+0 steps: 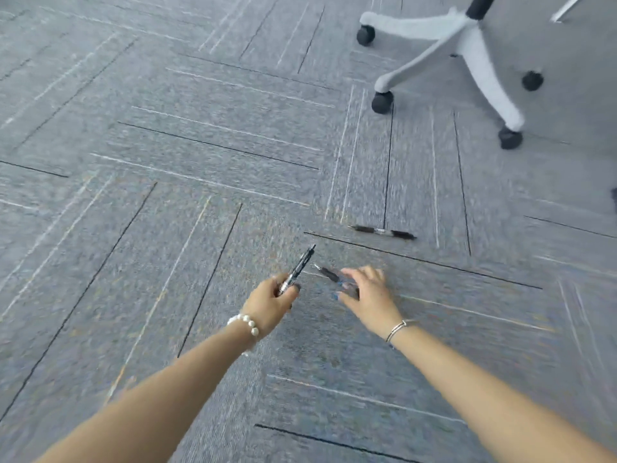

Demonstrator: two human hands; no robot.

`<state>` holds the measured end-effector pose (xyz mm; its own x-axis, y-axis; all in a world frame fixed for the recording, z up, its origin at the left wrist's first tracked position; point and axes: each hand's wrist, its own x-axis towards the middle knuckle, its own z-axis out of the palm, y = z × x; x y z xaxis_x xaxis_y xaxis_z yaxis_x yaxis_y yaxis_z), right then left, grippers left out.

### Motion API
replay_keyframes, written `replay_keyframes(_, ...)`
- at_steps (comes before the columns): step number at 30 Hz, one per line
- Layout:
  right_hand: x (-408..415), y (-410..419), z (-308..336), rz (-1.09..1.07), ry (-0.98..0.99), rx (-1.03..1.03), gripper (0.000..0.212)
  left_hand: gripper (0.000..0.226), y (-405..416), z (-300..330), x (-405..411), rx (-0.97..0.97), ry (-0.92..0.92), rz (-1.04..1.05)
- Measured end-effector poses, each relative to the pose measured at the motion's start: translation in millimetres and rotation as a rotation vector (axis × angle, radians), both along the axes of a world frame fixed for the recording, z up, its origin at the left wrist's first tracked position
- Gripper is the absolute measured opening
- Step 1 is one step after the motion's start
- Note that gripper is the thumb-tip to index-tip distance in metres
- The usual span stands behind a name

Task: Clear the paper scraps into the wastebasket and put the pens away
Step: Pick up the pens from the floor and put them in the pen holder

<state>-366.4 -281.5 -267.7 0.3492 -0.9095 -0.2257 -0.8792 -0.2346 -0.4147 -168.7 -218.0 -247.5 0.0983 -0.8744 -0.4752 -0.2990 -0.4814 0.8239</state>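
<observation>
- my left hand (272, 300) is clenched round one pen (298, 269), gripping the lower barrel, so the rest of the shaft juts up and forward out of the fist, tilted toward the right.
- my right hand (365, 292) sits low over the carpet (167, 228), fingers (370, 272) spread and curved over a second pen (329, 274); motion blur hides whether they have closed on it, so i cannot tell if that grip is made.
- that second pen pokes out to the left of my right fingers, its tip close to the held pen's barrel but apart from it.
- a third pen (382, 231) lies flat on the carpet ahead of my right hand and a bit to its right, clear of both grips.
- step in hand, as i judge it: pinch the second pen near mid-barrel with thumb and forefinger, lift it straight off the pile so it doesn't roll, then go on forward for the third.
- keeping the left fist firm matters; a loose hold would let that long overhang swing.
- both forearms reach forward and converge, wrists slightly bent down, a pearl bracelet (245, 324) on the left, a thin bangle (397, 329) on the right.
- a chair base (467, 45) stands far ahead on my right; no scraps or wastebasket in view.
</observation>
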Motion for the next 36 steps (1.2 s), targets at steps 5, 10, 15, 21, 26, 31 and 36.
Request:
replay_keyframes(5,-0.3,-12.9,-10.8,0.039,-0.063,-0.034,0.025,0.046,-3.4,-11.5,-17.1,0.05,0.018,0.086)
replay_keyframes(10,-10.0,-59.3,0.6,0.079,-0.026,-0.225,0.027,0.05,-22.8,-0.5,-14.2,0.012,0.009,0.075)
replay_keyframes(15,-17.4,-104.4,-5.8,0.175,0.249,-0.339,0.028,0.045,-34.7,8.2,-13.8,-0.006,0.018,0.096)
replay_keyframes(21,-18.7,-102.3,-5.0,0.21,0.239,-0.349,0.024,0.038,-33.2,13.0,-13.0,-0.031,0.038,0.078)
replay_keyframes(26,-13.1,-68.8,6.0,-0.002,0.077,-0.208,0.031,0.032,-37.6,34.4,-11.7,-0.059,0.109,0.053)
replay_keyframes(31,6.8,-26.0,123.8,-0.443,-0.755,0.265,0.02,0.042,-46.6,138.5,-6.4,-0.186,0.255,0.038)
replay_keyframes(36,17.4,8.1,317.9,-0.492,-1.281,0.356,0.02,0.034,-53.8,308.4,-21.8,-0.338,0.337,-0.044)
